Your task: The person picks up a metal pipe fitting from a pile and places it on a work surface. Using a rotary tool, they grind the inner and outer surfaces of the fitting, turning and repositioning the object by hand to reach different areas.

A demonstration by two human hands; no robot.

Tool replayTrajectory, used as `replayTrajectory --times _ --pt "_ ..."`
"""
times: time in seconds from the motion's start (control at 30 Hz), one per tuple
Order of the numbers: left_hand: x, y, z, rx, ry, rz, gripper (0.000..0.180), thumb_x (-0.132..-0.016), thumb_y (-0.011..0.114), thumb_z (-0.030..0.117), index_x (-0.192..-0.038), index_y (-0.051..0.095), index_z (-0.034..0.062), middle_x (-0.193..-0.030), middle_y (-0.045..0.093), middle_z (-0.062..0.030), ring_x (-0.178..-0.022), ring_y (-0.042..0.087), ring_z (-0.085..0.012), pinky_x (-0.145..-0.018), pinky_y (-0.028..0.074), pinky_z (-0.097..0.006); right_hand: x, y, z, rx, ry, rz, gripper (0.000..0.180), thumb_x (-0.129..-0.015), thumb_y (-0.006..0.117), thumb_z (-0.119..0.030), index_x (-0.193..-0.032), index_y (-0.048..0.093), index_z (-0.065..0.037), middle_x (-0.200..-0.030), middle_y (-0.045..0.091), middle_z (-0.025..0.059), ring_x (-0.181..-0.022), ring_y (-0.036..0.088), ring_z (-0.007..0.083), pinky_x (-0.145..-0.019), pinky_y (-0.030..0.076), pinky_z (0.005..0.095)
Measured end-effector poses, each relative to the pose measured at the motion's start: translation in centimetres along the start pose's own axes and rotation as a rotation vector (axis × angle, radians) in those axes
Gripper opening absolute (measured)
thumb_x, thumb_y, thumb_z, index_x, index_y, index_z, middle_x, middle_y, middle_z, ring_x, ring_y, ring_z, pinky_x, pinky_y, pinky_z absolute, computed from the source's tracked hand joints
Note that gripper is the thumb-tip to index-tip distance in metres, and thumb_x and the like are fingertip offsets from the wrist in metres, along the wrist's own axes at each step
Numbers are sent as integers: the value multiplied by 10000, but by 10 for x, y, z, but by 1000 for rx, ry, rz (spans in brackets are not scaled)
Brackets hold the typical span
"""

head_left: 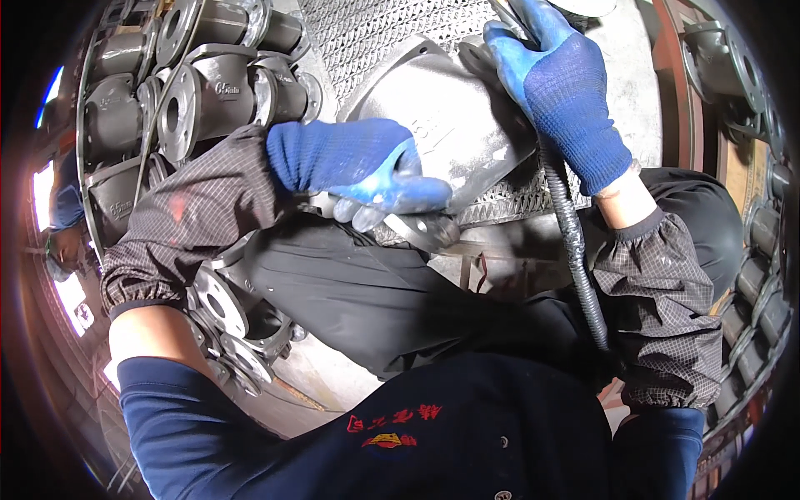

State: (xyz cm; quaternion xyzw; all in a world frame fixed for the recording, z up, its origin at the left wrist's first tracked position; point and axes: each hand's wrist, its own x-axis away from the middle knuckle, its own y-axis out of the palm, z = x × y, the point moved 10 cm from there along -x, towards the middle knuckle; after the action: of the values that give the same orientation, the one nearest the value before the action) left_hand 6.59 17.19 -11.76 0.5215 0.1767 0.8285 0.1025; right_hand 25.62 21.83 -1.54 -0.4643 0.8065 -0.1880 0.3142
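A large grey metal casting (450,117), with flanges and raised markings, lies in bright light in front of me. My left hand (375,179), in a blue coated glove, is at its near left side. Its fingers are curled round the rim of the lower flange (421,232), partly hiding it. My right hand (554,83), gloved alike, is above the casting's far right side. Its fingers close round a slim hand tool (510,18), mostly hidden by the glove and the picture's edge. A ribbed dark hose (568,225) runs down from beneath that hand towards my lap.
Under the casting is a metal mesh work surface (375,37). Grey flanged pipe fittings (221,92) are stacked at the left, and more castings (229,308) lie below my left forearm. On the right, further fittings (725,67) stand past a reddish-brown frame (679,92). My knees are close under the work surface.
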Motion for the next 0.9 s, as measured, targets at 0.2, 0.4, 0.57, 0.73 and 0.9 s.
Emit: replayTrajectory --times 0.2,0.4,0.57,0.73,0.9 --pt "9 17 11 -83 109 -53 468 -925 556 327 -594 623 3 -516 598 -56 -429 570 -89 -390 438 -201 3 7 13 -231 91 -31 378 -773 611 -76 -1107 584 99 -827 644 248 -722 665 247 -634 509 304" --pt "7 16 7 -275 170 98 362 -896 595 225 -621 608 -10 -506 584 -47 -435 560 -103 -395 414 -212 11 22 22 -407 182 -63 384 -796 617 -36 -1138 555 128 -888 662 232 -799 641 158 -681 500 258" --pt "43 0 26 174 714 358 355 -969 441 191 -785 644 -35 -543 587 -83 -439 528 -136 -448 430 -231 15 22 4 -457 268 -122 390 -818 604 -33 -1173 530 112 -847 652 172 -751 604 123 -648 490 249" --pt "107 -18 0 272 866 1046 423 -1009 341 287 -1019 580 -63 -744 655 -151 -533 572 -121 -463 411 -194 27 25 11 -480 331 -123 336 -839 597 -56 -1153 563 61 -662 574 32 -523 490 58 -461 402 230" --pt "124 -14 -61 489 806 1354 319 -990 442 236 -1089 569 -40 -904 683 -126 -617 570 -65 -482 393 -163 21 17 7 -381 202 -87 317 -838 597 -61 -1131 575 60 -706 592 37 -599 524 71 -543 437 229"
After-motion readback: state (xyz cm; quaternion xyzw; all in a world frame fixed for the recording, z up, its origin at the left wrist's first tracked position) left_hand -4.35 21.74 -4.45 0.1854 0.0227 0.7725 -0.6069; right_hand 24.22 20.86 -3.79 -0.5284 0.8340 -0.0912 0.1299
